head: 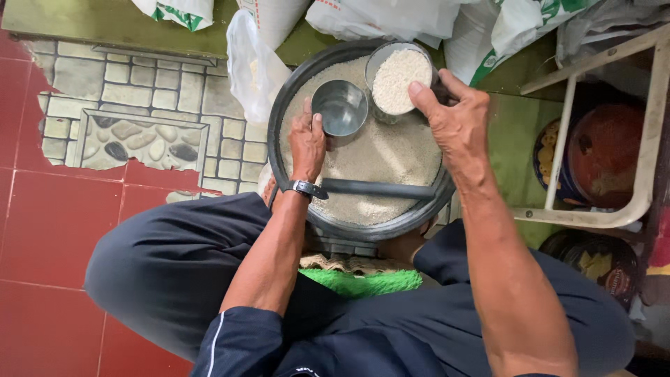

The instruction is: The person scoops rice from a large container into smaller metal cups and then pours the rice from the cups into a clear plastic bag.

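A large round black bucket [293, 98] full of white rice stands on the floor between my knees. My left hand [308, 143] holds an empty steel cup [340, 107] just above the rice, at the bucket's upper middle. My right hand [457, 119] grips a second metal cup [400, 78], heaped with rice, near the bucket's far rim. The two cups sit side by side, almost touching. A dark watch [306, 188] is on my left wrist. The bucket's dark handle [377, 188] lies across the rice near me.
White sacks [391, 17] and a clear plastic bag [252, 66] crowd the bucket's far side. A white metal rack [645, 139] at the right shelters a round tin [600, 150]; another tin [593, 262] sits below it. Red tiles and a stone-pattern patch [132, 132] lie left. A green mat [363, 281] is under me.
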